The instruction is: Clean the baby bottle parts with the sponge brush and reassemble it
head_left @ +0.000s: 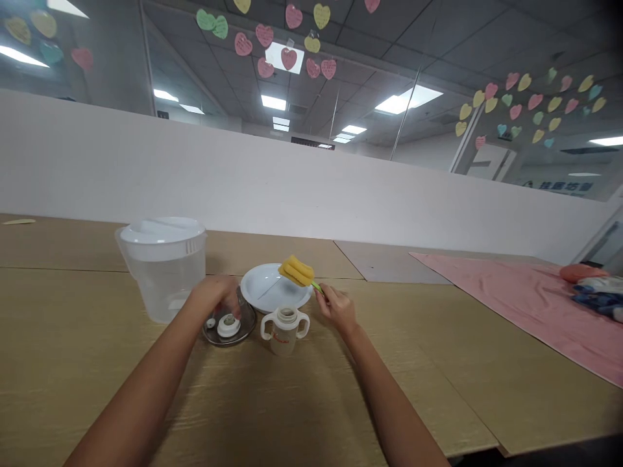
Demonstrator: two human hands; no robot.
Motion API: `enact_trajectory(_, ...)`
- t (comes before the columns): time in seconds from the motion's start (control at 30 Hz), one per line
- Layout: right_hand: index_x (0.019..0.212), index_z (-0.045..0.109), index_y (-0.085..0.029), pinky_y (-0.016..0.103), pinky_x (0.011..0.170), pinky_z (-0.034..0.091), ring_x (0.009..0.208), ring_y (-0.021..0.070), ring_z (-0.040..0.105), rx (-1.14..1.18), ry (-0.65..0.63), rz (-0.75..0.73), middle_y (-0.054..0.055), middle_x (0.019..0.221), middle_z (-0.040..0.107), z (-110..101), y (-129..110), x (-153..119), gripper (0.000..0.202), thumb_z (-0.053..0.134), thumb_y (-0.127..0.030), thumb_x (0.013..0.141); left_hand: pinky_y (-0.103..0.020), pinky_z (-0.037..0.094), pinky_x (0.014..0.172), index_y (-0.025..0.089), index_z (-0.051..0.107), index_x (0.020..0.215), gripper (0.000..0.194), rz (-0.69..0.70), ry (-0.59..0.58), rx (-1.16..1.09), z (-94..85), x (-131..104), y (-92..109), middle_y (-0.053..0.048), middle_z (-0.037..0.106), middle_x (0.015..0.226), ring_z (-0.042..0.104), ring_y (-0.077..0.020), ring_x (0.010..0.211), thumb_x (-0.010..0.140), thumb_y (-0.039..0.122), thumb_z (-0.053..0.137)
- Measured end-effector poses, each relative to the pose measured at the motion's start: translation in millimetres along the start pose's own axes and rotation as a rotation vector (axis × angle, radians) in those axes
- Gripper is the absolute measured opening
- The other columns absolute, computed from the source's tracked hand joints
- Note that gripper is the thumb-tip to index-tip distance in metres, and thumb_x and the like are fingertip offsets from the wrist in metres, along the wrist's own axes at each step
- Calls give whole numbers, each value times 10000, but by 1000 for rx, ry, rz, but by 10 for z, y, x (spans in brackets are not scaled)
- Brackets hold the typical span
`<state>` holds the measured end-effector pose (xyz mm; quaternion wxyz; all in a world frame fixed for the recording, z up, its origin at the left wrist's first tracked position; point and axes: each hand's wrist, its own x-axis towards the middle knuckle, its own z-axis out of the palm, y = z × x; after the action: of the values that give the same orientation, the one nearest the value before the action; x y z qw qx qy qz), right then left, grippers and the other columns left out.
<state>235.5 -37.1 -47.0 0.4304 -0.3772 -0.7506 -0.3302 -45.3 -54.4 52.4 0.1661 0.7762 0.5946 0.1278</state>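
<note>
My right hand [337, 307] is closed around the green handle of a bottle brush with a yellow sponge head [296, 271]. The sponge is raised above the right side of a white bowl [253, 288]. Just in front of the bowl stands an uncapped baby bottle [283, 337] with two side handles, upright on the table. My left hand [221, 295] reaches down over a round metal tray [249, 324], its fingers apart and pointing down. Beside those fingertips a white bottle cap [228, 326] lies on the tray, with a small white piece [210, 322] to its left.
A large clear pitcher with a white lid [163, 233] stands behind my left forearm. On the right, a pink cloth [525, 305] covers part of the wooden table [389, 389], with a bundle of fabric [598, 292] on it. A white partition [243, 175] runs along the back.
</note>
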Motion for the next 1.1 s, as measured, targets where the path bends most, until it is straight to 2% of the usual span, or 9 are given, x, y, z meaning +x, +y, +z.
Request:
enact_trajectory(0.1, 839, 634, -142, 220, 498, 332, 464, 80, 531, -1, -6, 13, 17, 574, 635, 6, 7, -7, 242, 428, -256, 895, -310, 421, 526, 190, 580, 429, 207, -22, 19, 82, -97, -62, 166, -54, 589, 443, 571, -226, 499, 500, 361, 673)
enact_trajectory(0.17, 845, 634, -139, 216, 501, 338, 470, 82, 538, 6, -8, 13, 22, 584, 640, 7, 8, -9, 244, 428, -259, 895, -283, 424, 591, 207, 670, 664, 291, 91, 32, 71, -133, -138, 343, -61, 676, 678, 608, -220, 647, 639, 476, 564)
enact_trajectory(0.27, 848, 634, -137, 209, 517, 350, 487, 86, 549, 7, -12, 8, 28, 598, 647, -1, 4, -8, 254, 416, -259, 900, -254, 428, 624, 242, 643, 969, 478, 303, -154, 12, -27, -254, 613, -37, 673, 946, 613, -221, 805, 607, 551, 592)
enact_trajectory(0.33, 833, 634, -138, 205, 519, 350, 476, 84, 539, -1, -12, 11, 28, 592, 643, -10, 3, -4, 262, 414, -261, 901, -270, 421, 591, 228, 618, 978, 507, 326, -237, 125, 133, -291, 745, -44, 669, 917, 611, -244, 792, 552, 501, 655)
enact_trajectory(0.47, 809, 635, -135, 196, 500, 340, 458, 80, 524, 14, -3, 78, 26, 566, 623, -20, 8, 4, 294, 399, -278, 910, -292, 416, 602, 181, 591, 952, 468, 302, -143, 310, 372, -268, 859, -81, 655, 900, 603, -263, 792, 524, 334, 703)
enact_trajectory(0.6, 891, 635, -124, 197, 466, 328, 439, 91, 524, 48, 33, 233, 32, 561, 626, -44, 6, 23, 364, 327, -312, 933, -254, 404, 594, 250, 584, 934, 464, 426, -110, 142, 233, -256, 806, -3, 647, 886, 590, -217, 782, 507, 375, 714)
enact_trajectory(0.8, 1014, 563, -109, 209, 436, 324, 385, 110, 499, 150, 22, 342, -9, 478, 557, -171, -92, 123, 368, 242, -264, 922, -276, 434, 737, 249, 555, 1035, 515, 463, 218, -114, -76, -144, 539, -8, 602, 1020, 567, -211, 895, 561, 390, 700)
enact_trajectory(0.93, 986, 522, -133, 193, 443, 324, 408, 97, 511, 175, -40, 260, -21, 515, 560, -196, -187, 183, 276, 287, -254, 909, -321, 430, 809, 217, 546, 1022, 466, 405, 507, -112, -11, 74, 377, -43, 593, 1041, 551, -234, 956, 594, 327, 692)
enact_trajectory(1.1, 774, 567, -170, 190, 474, 297, 446, 67, 501, 70, -116, 31, -15, 543, 576, -161, -199, 213, 246, 371, -244, 904, -318, 434, 824, 197, 539, 1085, 481, 338, 634, -83, 130, 265, 249, -58, 587, 1091, 553, -231, 989, 628, 270, 669)
